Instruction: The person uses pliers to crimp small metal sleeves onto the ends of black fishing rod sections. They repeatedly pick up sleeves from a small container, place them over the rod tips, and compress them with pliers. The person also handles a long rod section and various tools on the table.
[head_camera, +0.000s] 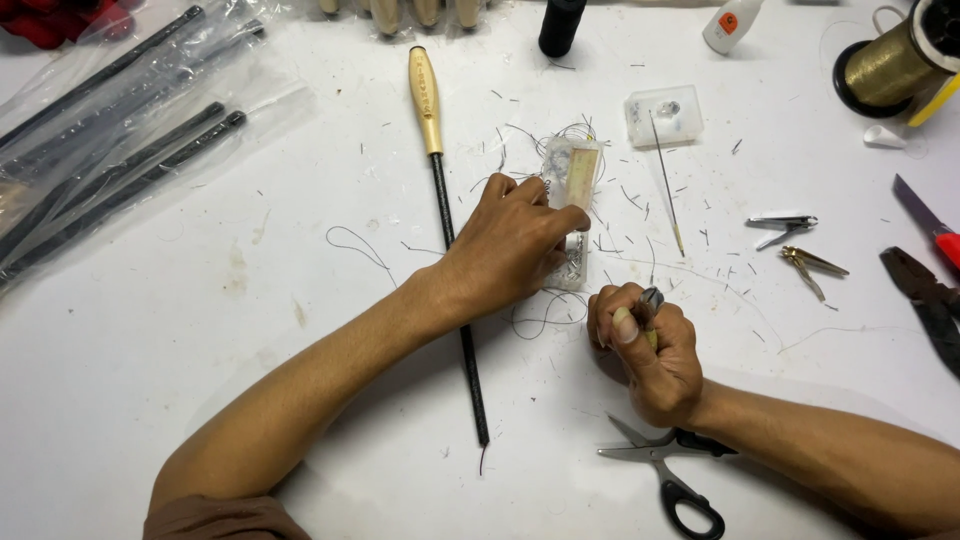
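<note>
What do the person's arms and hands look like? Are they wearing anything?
Both arms are bare from the wrists up past the elbows. The left hand and right hand wear no gloves, and no rings, watch or bracelets show. A bit of brown sleeve shows at the top of the left arm. No sleeve shows on the right arm. A short, plain thumbnail shows on the right hand.

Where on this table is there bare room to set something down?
Bare: the wide patch left of the rod, below the bagged rods, and the near edge beside the scissors. Crowded: around the left hand and right hand, and the tools by the clippers.
</note>
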